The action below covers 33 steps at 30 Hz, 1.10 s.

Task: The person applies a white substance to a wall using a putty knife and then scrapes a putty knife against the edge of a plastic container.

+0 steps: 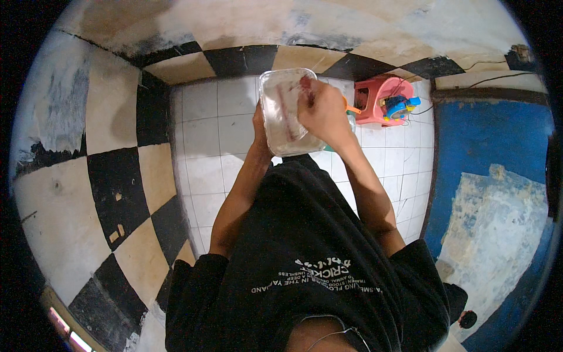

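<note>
A clear, rectangular plastic container (290, 126) is held up in front of my chest, its open side facing me. My left hand (260, 126) grips its left side, and most of the fingers are hidden behind the wall. My right hand (321, 108) is closed over the container's upper right part, the fingers curled inward. A dark reddish patch (306, 85) shows at those fingertips, but I cannot make out what they pinch. Down the inner face of the container runs a faint reddish streak (286, 108).
A pink plastic stool (366, 108) stands by the far wall, bearing a blue and yellow object (403, 108). Partly hidden behind my right hand are an orange piece (352, 110) and something teal (329, 148). White floor tiles (202, 141) lie below; a worn blue door (489, 141) is right.
</note>
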{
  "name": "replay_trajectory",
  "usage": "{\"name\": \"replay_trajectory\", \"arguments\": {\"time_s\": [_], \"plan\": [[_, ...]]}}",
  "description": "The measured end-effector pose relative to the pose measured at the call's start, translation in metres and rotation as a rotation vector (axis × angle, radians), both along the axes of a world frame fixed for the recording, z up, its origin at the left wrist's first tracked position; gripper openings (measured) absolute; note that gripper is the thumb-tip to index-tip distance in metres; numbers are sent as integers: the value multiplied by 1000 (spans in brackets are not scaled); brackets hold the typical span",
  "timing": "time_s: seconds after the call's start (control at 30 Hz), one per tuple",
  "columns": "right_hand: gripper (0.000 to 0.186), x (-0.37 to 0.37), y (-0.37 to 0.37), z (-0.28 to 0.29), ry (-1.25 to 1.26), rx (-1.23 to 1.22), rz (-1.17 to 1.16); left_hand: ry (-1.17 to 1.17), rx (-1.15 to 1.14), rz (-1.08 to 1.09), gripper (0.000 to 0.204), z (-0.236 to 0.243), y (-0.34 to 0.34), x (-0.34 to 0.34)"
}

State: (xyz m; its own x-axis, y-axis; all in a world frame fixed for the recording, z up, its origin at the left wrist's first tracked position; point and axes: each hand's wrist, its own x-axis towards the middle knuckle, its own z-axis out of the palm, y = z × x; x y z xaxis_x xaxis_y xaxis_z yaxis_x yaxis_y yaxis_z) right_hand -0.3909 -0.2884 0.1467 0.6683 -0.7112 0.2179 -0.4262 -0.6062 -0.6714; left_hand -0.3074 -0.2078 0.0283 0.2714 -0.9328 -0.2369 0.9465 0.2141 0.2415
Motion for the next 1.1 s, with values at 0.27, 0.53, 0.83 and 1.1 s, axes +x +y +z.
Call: {"name": "replay_trajectory", "arguments": {"time_s": [0.27,0.53,0.83,1.1], "plan": [[11,1,8,-8,-11,22,40,-7,-18,14,53,-1,1,0],[12,-2,8,-14,19,10,-6,0,8,32,51,-1,-3,-3],[11,-8,4,-18,-10,15,4,-6,-21,46,49,1,-3,-3],[13,-1,2,-11,-10,-30,17,4,-266,-13,51,-7,-2,6]]}}
